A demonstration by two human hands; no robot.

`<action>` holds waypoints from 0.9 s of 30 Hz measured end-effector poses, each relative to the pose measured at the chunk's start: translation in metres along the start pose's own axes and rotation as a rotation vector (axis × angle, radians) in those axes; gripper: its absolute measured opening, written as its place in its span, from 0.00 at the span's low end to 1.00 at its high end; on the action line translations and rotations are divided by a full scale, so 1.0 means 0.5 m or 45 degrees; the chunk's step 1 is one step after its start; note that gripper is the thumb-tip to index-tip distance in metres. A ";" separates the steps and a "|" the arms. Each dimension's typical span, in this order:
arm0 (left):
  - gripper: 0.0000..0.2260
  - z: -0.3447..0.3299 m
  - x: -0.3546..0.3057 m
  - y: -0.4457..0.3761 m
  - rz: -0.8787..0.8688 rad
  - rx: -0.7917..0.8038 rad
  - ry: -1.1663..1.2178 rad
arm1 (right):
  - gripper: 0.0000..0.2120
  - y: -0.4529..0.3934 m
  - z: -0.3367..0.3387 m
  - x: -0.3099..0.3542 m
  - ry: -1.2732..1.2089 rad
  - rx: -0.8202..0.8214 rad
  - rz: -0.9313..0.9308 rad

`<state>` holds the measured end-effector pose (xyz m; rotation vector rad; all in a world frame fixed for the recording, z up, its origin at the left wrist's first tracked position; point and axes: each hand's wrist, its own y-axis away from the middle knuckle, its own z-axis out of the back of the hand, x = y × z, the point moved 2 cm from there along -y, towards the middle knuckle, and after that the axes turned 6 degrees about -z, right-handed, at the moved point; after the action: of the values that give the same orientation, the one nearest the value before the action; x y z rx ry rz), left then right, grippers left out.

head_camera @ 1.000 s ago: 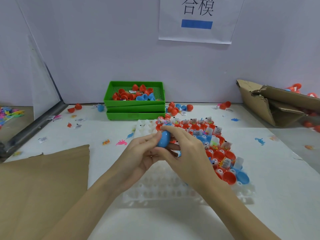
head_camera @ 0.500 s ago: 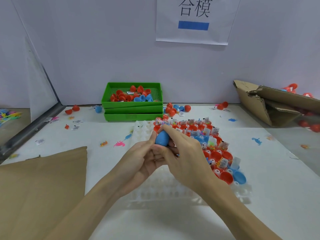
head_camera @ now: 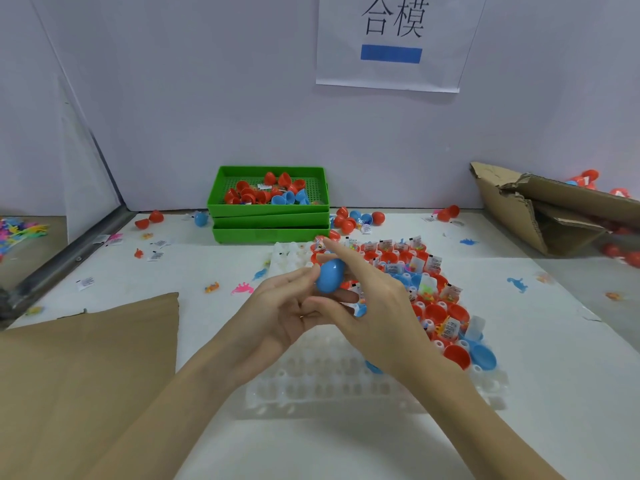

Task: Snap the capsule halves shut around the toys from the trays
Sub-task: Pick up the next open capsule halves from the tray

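Note:
A closed blue capsule (head_camera: 330,276) is held above the table's middle. My left hand (head_camera: 284,306) grips it from the left and below with curled fingers. My right hand (head_camera: 367,306) lies against its right side, the index finger straight and pointing away from me. Under both hands lies a white moulded tray (head_camera: 311,386). Its right part holds several red capsule halves (head_camera: 450,313) and blue capsule halves (head_camera: 483,356) with small toys and paper slips in them.
Stacked green trays (head_camera: 270,233) with loose red and blue halves stand at the back. A torn cardboard box (head_camera: 554,216) lies at the right, a brown cardboard sheet (head_camera: 86,358) at the near left. Small toys (head_camera: 242,289) and paper slips litter the white table.
The blue capsule has risen a little. My right hand's fingers have straightened off it, so only my left hand still grips it.

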<state>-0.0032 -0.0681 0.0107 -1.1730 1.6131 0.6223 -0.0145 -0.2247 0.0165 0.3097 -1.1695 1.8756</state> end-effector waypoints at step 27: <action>0.23 0.066 -0.025 -0.017 -0.068 -0.431 0.150 | 0.14 -0.172 0.172 -0.120 -1.085 -0.246 -0.996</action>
<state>0.0187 -0.0388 0.0115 -1.5190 1.6080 0.8269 0.0683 -0.3133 0.0773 1.3282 -1.4516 0.9166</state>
